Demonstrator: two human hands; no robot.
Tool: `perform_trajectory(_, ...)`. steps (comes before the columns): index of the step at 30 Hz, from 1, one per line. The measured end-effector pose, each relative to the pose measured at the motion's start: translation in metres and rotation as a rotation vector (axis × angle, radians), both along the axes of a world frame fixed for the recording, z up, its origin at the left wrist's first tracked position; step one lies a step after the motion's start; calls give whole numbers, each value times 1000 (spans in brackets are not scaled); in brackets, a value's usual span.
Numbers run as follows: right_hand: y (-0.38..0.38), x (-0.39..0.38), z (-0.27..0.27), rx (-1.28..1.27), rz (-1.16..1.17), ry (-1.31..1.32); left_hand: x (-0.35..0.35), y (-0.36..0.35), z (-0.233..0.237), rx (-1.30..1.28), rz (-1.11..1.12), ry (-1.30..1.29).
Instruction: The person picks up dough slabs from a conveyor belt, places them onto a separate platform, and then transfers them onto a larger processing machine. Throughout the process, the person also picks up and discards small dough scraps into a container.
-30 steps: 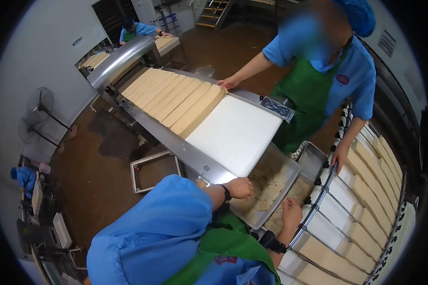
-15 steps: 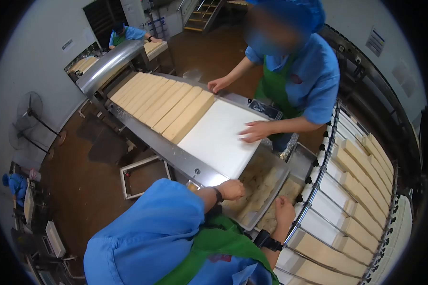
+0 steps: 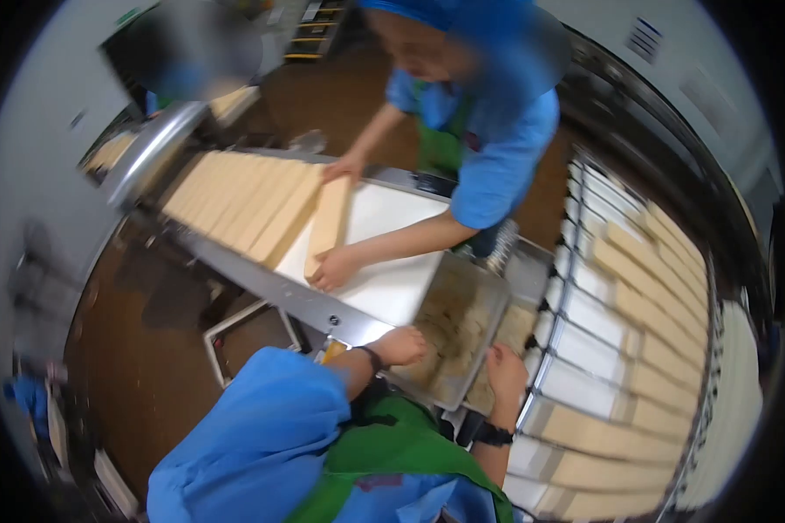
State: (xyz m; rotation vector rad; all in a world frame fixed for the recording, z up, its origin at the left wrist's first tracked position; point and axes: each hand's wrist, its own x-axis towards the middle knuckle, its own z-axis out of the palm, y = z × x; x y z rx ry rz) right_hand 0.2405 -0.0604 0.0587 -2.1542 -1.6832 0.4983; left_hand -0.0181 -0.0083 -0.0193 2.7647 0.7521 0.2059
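My left hand, fingers curled with nothing visible in them, hovers by the near end of the white conveyor belt. My right hand is also curled closed and looks bare, above the gap between a metal tub and the rack. Pale wet scraps lie in the tub. On the belt, long cream-coloured blocks stand side by side. A co-worker across the belt grips one block at both ends, tilted apart from the row.
To my right, a wire-barred rack holds more cream blocks on white sheets. A curved metal hood spans the far end of the conveyor. A metal frame stands on the floor at left, with a fan beyond.
The co-worker's hands have moved left onto the end block and separated it from the row, pulling it along the belt. My hands stay curled near the tub; the view has shifted.
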Motion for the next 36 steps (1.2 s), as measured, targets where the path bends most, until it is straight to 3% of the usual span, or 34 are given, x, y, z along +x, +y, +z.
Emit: perform_trajectory(36, -8, 2, -15, 140, -38, 3, 10, -1, 12, 58, -28, 37)
